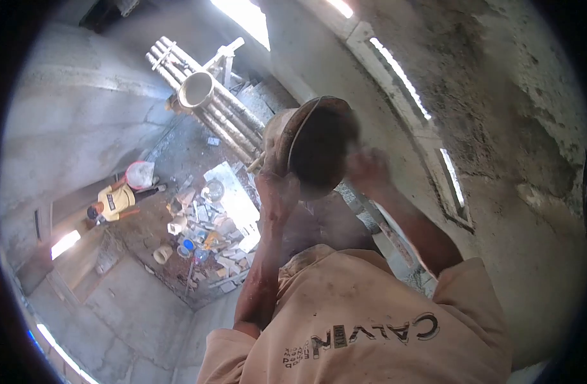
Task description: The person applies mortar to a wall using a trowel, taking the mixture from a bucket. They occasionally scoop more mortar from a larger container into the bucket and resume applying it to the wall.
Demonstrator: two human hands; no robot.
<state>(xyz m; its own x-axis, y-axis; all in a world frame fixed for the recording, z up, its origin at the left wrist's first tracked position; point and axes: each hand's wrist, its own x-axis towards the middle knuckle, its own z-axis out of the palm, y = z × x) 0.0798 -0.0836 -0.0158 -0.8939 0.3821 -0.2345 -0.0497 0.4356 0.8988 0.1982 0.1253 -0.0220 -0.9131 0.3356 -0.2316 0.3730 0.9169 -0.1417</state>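
A dirty, pale bucket (282, 136) with a dark inside is tilted in front of the chest. My left hand (277, 193) grips it at its lower left side, fingers closed against it. At the right side of its mouth is my right hand (368, 171), blurred; whether its fingers hold the rim or something else cannot be made out. What lies inside the bucket is too dark to see.
Bamboo poles (226, 121) form a scaffold, with another bucket (196, 89) on it. Below, a person (116, 200) in a yellow shirt is beside a red-rimmed container (140, 175). Debris (207, 224) covers the floor. A rough wall (498, 128) rises at right.
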